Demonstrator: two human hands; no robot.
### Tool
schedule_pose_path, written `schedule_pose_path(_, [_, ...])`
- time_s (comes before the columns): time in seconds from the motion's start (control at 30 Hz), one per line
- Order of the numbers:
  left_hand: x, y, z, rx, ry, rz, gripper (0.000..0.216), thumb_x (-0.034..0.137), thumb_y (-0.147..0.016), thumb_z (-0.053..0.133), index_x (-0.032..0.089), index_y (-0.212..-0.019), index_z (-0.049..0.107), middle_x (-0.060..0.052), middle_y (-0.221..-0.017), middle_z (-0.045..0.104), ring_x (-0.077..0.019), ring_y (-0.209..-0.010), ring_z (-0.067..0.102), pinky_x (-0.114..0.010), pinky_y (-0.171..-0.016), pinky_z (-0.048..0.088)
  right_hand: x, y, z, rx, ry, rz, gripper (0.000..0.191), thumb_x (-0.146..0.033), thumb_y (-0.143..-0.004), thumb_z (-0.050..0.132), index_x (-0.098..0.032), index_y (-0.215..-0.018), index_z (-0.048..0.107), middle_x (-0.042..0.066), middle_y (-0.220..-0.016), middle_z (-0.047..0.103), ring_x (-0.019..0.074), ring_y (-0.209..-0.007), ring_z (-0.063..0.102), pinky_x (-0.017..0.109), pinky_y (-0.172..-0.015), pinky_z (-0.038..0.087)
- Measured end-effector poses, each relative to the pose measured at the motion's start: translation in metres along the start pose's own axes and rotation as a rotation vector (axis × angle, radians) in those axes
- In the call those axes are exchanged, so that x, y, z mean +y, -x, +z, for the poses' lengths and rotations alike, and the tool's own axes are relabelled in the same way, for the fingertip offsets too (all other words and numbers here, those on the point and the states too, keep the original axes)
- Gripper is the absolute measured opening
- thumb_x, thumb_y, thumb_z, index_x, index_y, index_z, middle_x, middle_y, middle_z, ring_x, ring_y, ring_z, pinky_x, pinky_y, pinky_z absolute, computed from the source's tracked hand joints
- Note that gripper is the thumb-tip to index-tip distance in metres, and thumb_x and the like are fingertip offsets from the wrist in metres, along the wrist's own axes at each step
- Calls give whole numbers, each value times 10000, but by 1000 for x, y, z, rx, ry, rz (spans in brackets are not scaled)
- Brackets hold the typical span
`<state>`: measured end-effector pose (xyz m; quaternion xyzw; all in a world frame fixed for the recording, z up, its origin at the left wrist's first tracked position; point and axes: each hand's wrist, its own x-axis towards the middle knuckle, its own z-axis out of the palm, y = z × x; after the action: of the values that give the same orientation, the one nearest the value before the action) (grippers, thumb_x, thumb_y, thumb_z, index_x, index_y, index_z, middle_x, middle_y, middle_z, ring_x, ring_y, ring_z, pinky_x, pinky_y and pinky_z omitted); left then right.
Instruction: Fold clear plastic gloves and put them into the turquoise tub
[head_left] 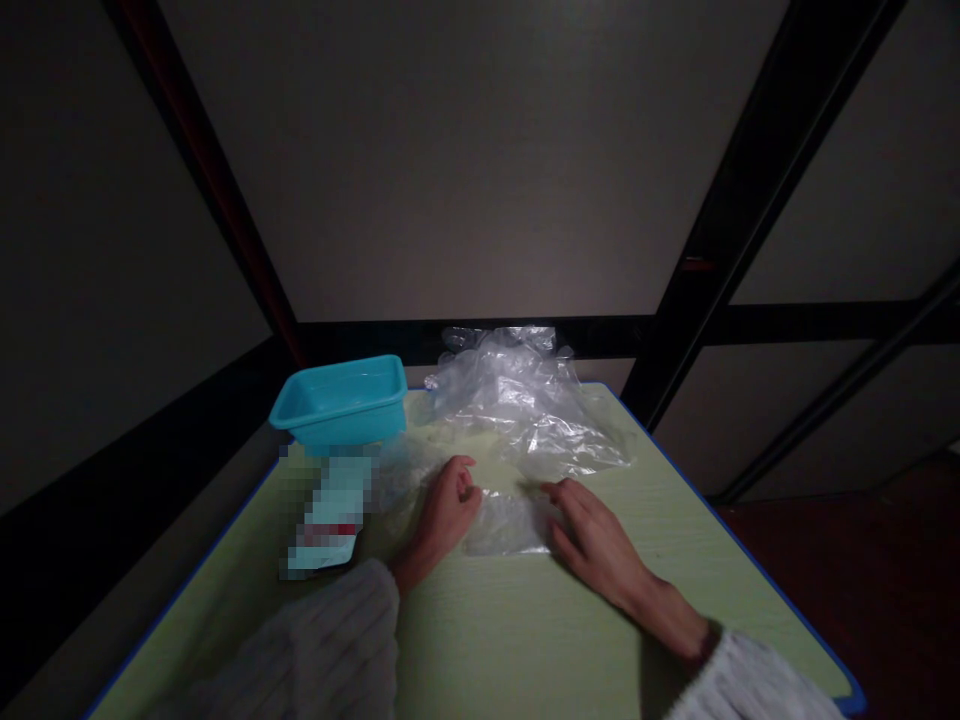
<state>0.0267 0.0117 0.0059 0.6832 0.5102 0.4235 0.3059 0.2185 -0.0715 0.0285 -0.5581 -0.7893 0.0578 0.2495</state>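
Observation:
A folded piece of thin clear plastic (511, 525) lies flat on the table between my two hands. My left hand (450, 503) is at its left edge, fingers loosely curled and the thumb apart from the index finger. Nothing shows in its grasp. At the plastic's right edge is my right hand (596, 535), palm down, with thumb and index finger spread apart. Whether its fingertips touch the plastic I cannot tell. Just beyond both hands, a crumpled heap of clear plastic (517, 390) spreads over the back of the table. More thin plastic (405, 480) lies left of my left hand.
A turquoise plastic basin (349, 425) stands at the table's back left corner. In front of it lies a pale green, blurred-out flat object (334, 510). The light green table (525, 640) has a blue edge and stands against a panelled wall (480, 180).

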Motion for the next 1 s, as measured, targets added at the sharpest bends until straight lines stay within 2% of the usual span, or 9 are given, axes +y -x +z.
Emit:
schedule_pose_path(0.07, [2, 0, 0, 29, 14, 13, 328, -18, -586, 495, 201, -829, 525, 70, -649, 485, -113, -621, 515, -213, -620, 426, -1, 1, -1, -30, 24, -95, 396, -150, -809, 421, -130, -1195, 508, 146, -1137, 588, 257, -1052, 529, 410, -879, 422])
schedule_pose_path(0.2, [4, 0, -1, 55, 37, 17, 300, -18, -577, 485, 195, -784, 523, 57, -674, 509, -114, -634, 530, -216, -633, 443, -2, 3, -3, -86, 60, -145, 452, -182, -838, 457, -139, -1288, 461, 140, -1295, 515, 253, -1171, 465, 429, -945, 383])
schedule_pose_path(0.37, [3, -2, -2, 64, 44, 18, 275, -19, -604, 471, 190, -771, 531, 54, -659, 527, -115, -641, 554, -205, -615, 445, 0, 6, -6, -88, 66, -144, 439, -195, -850, 469, -161, -1287, 484, 131, -1305, 520, 254, -1180, 475, 440, -954, 384])
schedule_pose_path(0.6, [0, -3, -1, 64, 14, 49, 235, -21, -615, 471, 176, -725, 536, 40, -658, 537, -125, -636, 553, -218, -618, 447, 5, 11, -4, -108, 133, -97, 447, -235, -850, 505, -120, -1282, 490, 155, -1302, 520, 277, -1178, 485, 464, -949, 392])
schedule_pose_path(0.73, [1, -2, -2, 53, -10, 101, 236, -18, -629, 466, 181, -735, 534, 29, -689, 543, -136, -671, 555, -240, -663, 457, 7, 13, -2, -94, 149, -77, 447, -275, -850, 514, -124, -1271, 500, 164, -1270, 547, 286, -1159, 502, 482, -940, 395])
schedule_pose_path(0.9, [16, 13, -2, -23, -35, 202, 218, 4, -641, 508, 193, -741, 547, -11, -796, 577, -176, -796, 570, -277, -741, 468, 6, 13, -1, -78, 148, -36, 454, -302, -840, 520, -119, -1256, 509, 173, -1221, 580, 298, -1126, 521, 495, -928, 401])
schedule_pose_path(1.0, [29, 29, 2, -169, -79, 313, 249, 19, -677, 508, 201, -830, 580, -39, -890, 598, -189, -889, 574, -292, -813, 471, 6, 13, -2, -79, 114, -19, 472, -297, -826, 527, -116, -1260, 499, 168, -1225, 577, 299, -1122, 521, 493, -933, 399])
